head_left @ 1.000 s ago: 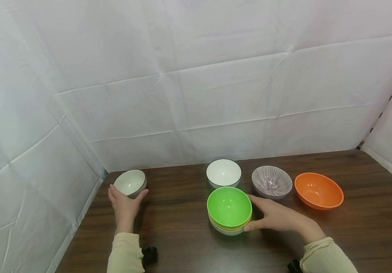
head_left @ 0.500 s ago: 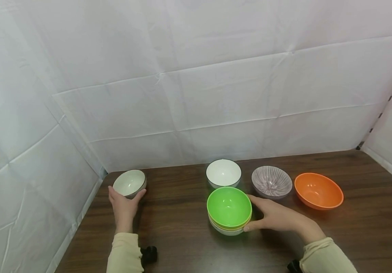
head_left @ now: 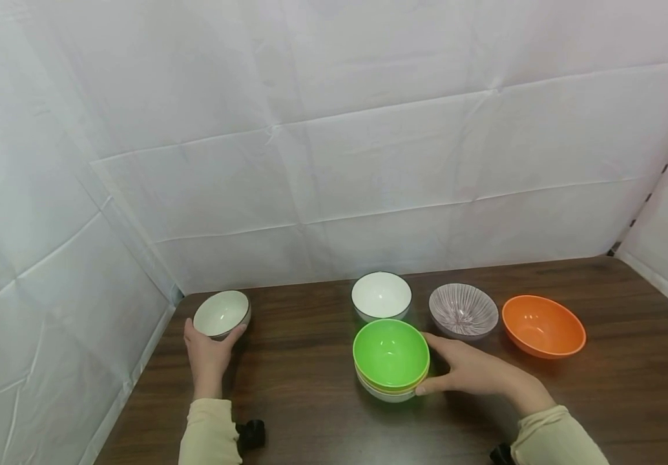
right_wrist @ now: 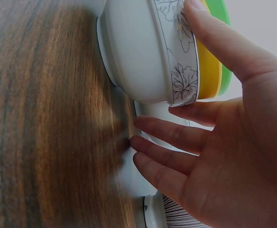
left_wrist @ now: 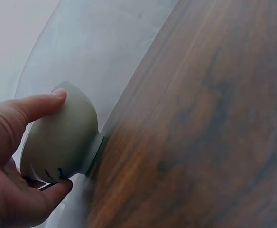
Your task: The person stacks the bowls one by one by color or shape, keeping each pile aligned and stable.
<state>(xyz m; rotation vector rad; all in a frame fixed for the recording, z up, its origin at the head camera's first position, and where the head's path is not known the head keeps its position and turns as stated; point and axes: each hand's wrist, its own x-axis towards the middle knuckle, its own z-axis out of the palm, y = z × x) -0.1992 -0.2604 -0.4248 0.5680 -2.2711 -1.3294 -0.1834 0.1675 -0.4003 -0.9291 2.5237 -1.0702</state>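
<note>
My left hand (head_left: 208,358) holds a small bowl (head_left: 221,311) with a pale inside at the table's far left corner. In the left wrist view, the thumb lies on one side of this bowl (left_wrist: 65,130) and the fingers curl against the opposite side. Near the middle of the table, my right hand (head_left: 473,368) grips a stack of bowls from the right between thumb and index finger. A green bowl (head_left: 391,352) tops the stack, a yellow bowl (right_wrist: 208,76) sits in the middle, and a white bowl (right_wrist: 138,52) with a leaf-patterned band is lowest. The other right fingers extend away from the stack.
Behind the stack stands a white bowl (head_left: 381,294) with a dark rim. To its right are a purple-grey striped bowl (head_left: 464,309) and a wider orange bowl (head_left: 543,325). White sheeting (head_left: 334,161) closes off the back and sides of the dark wooden table (head_left: 305,400).
My left hand has drawn slightly back, its thumb moving left and closing in against the pale bowl. My right hand and the stack stay in place.
</note>
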